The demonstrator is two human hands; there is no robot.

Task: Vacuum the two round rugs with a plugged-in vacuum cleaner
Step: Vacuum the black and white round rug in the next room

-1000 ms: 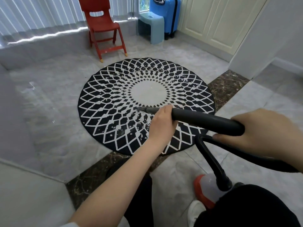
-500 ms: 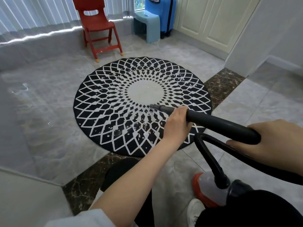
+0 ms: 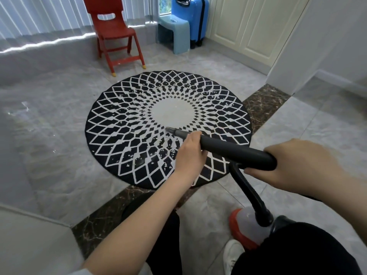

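Observation:
A round black-and-white rug (image 3: 127, 124) lies on the grey tile floor, sprinkled with small white scraps. Across its near right part stretches a black vacuum wand (image 3: 228, 149), whose narrow nozzle tip (image 3: 168, 129) sits just below the rug's pale centre. My left hand (image 3: 189, 153) grips the wand's front end. My right hand (image 3: 297, 165) holds its rear end. A ribbed black hose (image 3: 248, 187) drops from the wand to the vacuum body (image 3: 244, 227), red and translucent, by my legs. Only one rug is in view.
A red chair (image 3: 113, 32) stands beyond the rug. A light blue stool (image 3: 174, 32) and a blue suitcase (image 3: 190, 18) are at the back. Cream cupboard doors (image 3: 248, 26) and a white wall corner (image 3: 294, 56) close the right. A dark marble strip (image 3: 264, 102) crosses the floor.
The nozzle swung right along the rug, then back left to just below the pale centre. Both hands kept their grip on the wand.

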